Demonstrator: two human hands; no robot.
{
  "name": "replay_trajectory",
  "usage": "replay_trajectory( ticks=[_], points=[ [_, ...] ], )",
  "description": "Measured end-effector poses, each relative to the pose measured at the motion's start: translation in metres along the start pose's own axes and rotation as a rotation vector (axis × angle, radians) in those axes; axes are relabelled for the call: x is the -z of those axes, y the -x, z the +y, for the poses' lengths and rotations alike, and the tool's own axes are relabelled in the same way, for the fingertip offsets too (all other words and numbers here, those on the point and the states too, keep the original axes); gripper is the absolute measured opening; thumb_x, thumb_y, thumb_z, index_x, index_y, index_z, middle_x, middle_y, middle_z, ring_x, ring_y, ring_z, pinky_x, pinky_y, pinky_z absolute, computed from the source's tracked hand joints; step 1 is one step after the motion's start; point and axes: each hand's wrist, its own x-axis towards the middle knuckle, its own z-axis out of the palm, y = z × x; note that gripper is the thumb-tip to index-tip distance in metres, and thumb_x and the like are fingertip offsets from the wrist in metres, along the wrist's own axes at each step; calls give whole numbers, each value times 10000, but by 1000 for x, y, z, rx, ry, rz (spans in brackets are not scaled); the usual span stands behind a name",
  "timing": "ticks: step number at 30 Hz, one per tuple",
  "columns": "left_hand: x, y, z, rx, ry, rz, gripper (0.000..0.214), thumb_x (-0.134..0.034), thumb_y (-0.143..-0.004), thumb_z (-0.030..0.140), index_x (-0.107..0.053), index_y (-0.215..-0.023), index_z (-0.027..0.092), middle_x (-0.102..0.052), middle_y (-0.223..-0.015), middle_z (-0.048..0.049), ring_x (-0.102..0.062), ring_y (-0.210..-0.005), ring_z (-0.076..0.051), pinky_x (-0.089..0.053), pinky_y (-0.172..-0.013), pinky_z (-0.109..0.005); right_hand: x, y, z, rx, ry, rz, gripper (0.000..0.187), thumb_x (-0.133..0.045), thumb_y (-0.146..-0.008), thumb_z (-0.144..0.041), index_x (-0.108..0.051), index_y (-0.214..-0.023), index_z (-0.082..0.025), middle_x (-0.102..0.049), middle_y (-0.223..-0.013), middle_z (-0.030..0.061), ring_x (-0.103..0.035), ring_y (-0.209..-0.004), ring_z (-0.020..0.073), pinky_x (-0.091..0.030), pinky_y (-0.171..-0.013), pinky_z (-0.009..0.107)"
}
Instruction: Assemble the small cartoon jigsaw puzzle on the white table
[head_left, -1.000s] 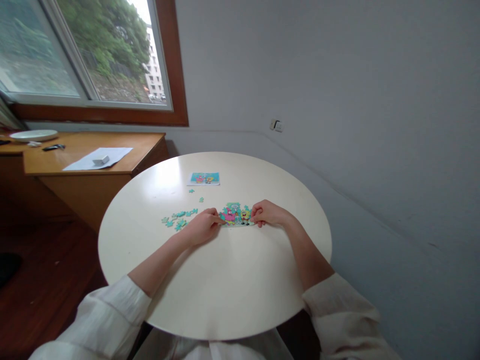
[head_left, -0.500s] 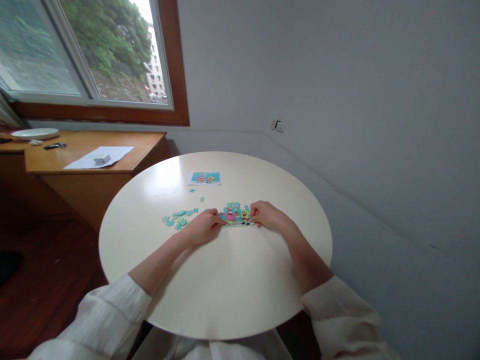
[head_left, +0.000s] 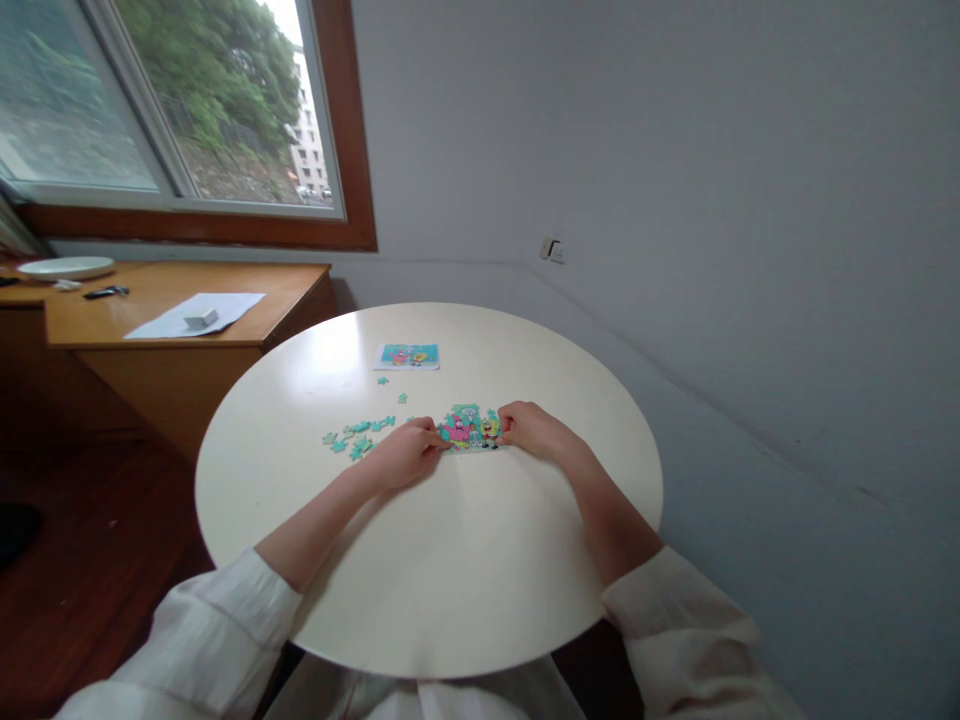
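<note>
A grey plastered wall [head_left: 675,180] fills the far and right side of the scene, with a brown wood-framed window [head_left: 225,120] at the far left. In front of it stands a round cream-white table [head_left: 450,580], the largest thing near the person. To its left is an orange-brown wooden desk [head_left: 225,345], which carries a flat sheet of white paper [head_left: 161,322] and, at its far left end, a shallow white plate [head_left: 66,268]. Two arms in loose off-white sleeves [head_left: 217,620] reach from the near edge towards the middle of the table. There lies a partly assembled, brightly coloured cartoon jigsaw puzzle [head_left: 471,428], flat on the tabletop and between the two hands. The left hand [head_left: 401,455] is curled, with its fingertips against the puzzle's left edge. The right hand [head_left: 536,432] is also curled, with its fingertips touching the right edge. Whether either hand pinches a single piece cannot be told. Beyond the puzzle, on the far side of the table, lies a small rectangular blue picture card [head_left: 407,356]. Scattered loose turquoise jigsaw pieces [head_left: 356,440] lie just left of the left hand. A small white wall socket [head_left: 553,250] sits on the far wall.
</note>
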Motion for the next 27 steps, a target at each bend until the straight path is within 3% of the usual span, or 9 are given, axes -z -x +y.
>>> replay_trajectory(
  ticks=[6, 14, 17, 21, 24, 27],
  points=[
    [-1, 0, -2, -4, -6, -1, 334, -407, -761, 105, -690, -912, 201, -553, -775, -65, -516, -645, -129, -401, -637, -226, -3, -5, 10, 54, -75, 14, 140, -619, -596, -198, -494, -551, -155, -472, -522, -49, -404, -511, 68, -259, -474, 189],
    [0, 0, 0, 65, 159, 44, 342, -409, -733, 116, -665, -950, 180, -549, -783, -54, -499, -659, -126, -396, -662, -247, 0, -11, 17, 11, -252, 383, 181, -595, -647, -312, -511, -583, -165, -505, -538, -28, -416, -504, 80, -314, -487, 194],
    [4, -3, 2, 257, 457, 165, 306, -436, -747, 169, -626, -985, 147, -539, -723, -31, -470, -622, -116, -387, -635, -250, -6, -12, 13, 43, -295, 407, 199, -582, -663, -335, -502, -589, -169, -492, -528, -30, -395, -487, 79, -308, -475, 196],
    [11, -7, -1, 484, 1181, 279, 263, -451, -787, 247, -571, -981, 117, -519, -670, -10, -459, -552, -86, -401, -590, -236, -17, -9, -2, 135, -352, 449, 183, -558, -699, -327, -499, -621, -172, -487, -549, -25, -409, -506, 87, -324, -490, 202],
    [14, -8, -6, 588, 1583, 267, 241, -446, -810, 283, -556, -916, 97, -550, -697, -45, -522, -593, -105, -445, -646, -260, -25, -6, -18, 255, -319, 465, 137, -526, -739, -290, -524, -670, -171, -484, -571, -18, -434, -544, 103, -350, -535, 221],
    [14, -7, -7, 635, 1744, 207, 282, -424, -831, 331, -543, -907, 88, -582, -738, -97, -575, -665, -152, -464, -696, -299, -34, -3, -32, 423, -223, 520, 105, -501, -772, -243, -561, -732, -166, -530, -683, 25, -481, -667, 137, -388, -648, 259]
  ],
)
